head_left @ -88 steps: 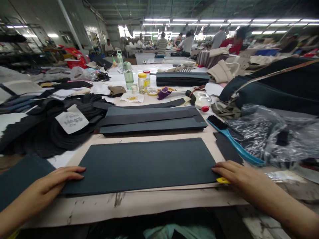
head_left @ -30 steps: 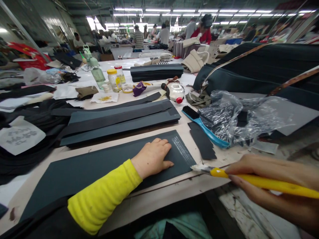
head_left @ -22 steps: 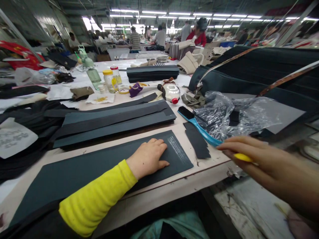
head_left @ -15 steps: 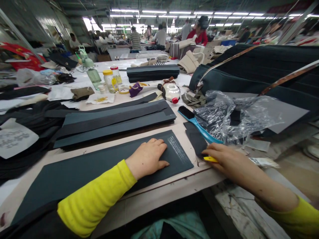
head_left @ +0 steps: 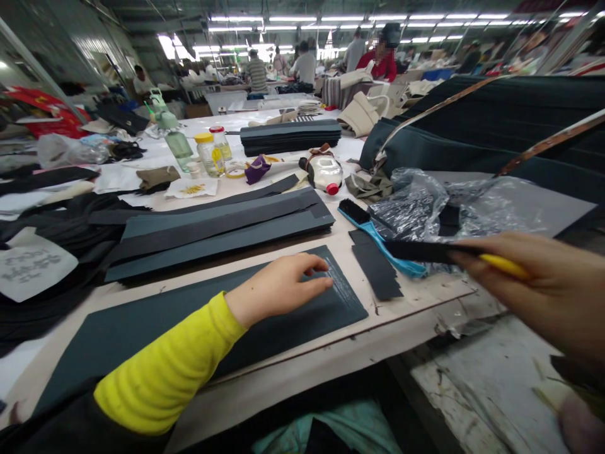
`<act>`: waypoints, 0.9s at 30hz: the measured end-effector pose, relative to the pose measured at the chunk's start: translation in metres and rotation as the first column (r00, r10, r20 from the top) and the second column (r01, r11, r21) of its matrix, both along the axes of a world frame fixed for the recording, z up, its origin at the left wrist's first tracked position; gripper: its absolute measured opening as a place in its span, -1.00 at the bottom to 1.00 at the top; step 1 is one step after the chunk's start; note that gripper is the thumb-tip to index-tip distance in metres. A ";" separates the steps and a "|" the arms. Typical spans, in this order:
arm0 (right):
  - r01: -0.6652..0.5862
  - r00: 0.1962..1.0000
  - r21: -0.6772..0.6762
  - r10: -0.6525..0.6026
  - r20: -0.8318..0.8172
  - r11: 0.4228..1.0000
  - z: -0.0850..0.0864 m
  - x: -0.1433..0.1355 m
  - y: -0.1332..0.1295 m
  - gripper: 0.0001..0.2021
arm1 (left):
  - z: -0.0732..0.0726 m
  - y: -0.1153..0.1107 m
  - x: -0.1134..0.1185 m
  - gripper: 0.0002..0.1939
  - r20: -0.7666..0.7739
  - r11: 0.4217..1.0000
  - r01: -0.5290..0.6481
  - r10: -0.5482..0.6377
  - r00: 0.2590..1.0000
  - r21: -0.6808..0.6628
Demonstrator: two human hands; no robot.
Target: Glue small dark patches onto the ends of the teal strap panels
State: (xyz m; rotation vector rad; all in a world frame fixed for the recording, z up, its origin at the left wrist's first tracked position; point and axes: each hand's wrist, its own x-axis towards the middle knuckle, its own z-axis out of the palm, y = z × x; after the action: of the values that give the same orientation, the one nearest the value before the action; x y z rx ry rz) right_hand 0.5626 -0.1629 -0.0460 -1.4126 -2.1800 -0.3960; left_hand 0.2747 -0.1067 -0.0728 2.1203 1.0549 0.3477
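Observation:
My left hand (head_left: 283, 285) hovers over a dark green flat panel (head_left: 165, 328), thumb and loosely bent fingers apart, nothing between them. Whitish wet-looking streaks mark the panel's right end. My right hand (head_left: 534, 284), blurred, is raised at the right and pinches one end of a thin black strip (head_left: 420, 251). The same hand keeps a brush's yellow handle (head_left: 505, 266) against its palm; the bristle end is hidden. Below the strip's free end lie more black strips (head_left: 375, 268) in a small pile, next to a blue-handled brush (head_left: 385, 246) with black bristles.
Behind the panel lies a stack of long dark strips (head_left: 227, 230). Crumpled clear plastic (head_left: 425, 202) and a big dark fabric pile (head_left: 496, 132) occupy the right. Jars (head_left: 209, 154), a green bottle (head_left: 174, 135) and a white container with red cap (head_left: 325, 173) stand farther back. People work beyond.
My right hand has lifted a black strip off the small pile and moved right and up, still with the yellow-handled brush. My left hand has risen off the panel.

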 end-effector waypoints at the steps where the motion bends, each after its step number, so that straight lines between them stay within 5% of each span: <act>1: -0.100 0.993 -0.036 0.102 0.054 0.994 0.001 -0.005 -0.002 -0.77 | 0.002 0.001 0.002 -0.67 0.089 0.983 -0.021 0.038 0.995 -0.181; 4: -0.294 0.947 -0.026 0.295 0.129 0.956 -0.005 -0.028 -0.008 -0.73 | 0.005 0.002 0.010 -0.44 0.277 0.744 0.042 0.195 0.941 -0.667; 6: -0.351 0.925 0.026 0.342 0.168 0.936 -0.013 -0.045 -0.013 -0.70 | 0.004 0.004 0.016 -0.38 0.318 0.629 0.081 0.274 0.908 -0.773; 7: -0.375 0.912 0.038 0.362 0.193 0.926 -0.016 -0.052 -0.016 -0.70 | 0.003 0.005 0.018 -0.41 0.326 0.624 0.078 0.294 0.899 -0.778; 12: -0.432 0.882 0.045 0.412 0.231 0.901 -0.040 -0.066 -0.019 -0.71 | -0.005 0.017 0.025 -0.59 0.306 0.800 -0.051 0.287 0.908 -0.598; 16: -0.368 0.911 -0.034 0.368 0.184 0.929 -0.066 -0.063 -0.012 -0.71 | -0.018 0.030 0.028 -0.60 0.124 0.961 -0.167 0.197 0.972 -0.220; 19: -0.309 0.930 -0.057 0.314 0.192 0.949 -0.077 -0.063 -0.007 -0.67 | -0.026 0.038 0.032 -0.60 0.038 0.981 -0.195 0.195 0.980 0.009; 27: -0.244 0.933 -0.146 0.273 0.234 0.959 -0.083 -0.070 0.000 -0.70 | -0.041 0.046 0.039 -0.60 -0.026 0.975 -0.179 0.184 0.982 0.134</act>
State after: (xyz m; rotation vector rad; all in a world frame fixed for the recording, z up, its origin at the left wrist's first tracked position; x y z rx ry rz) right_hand 0.4923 -0.1633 -0.1291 -1.1594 -2.5944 -0.3752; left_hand 0.3134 -0.0606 -0.1135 2.1576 1.2845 0.4780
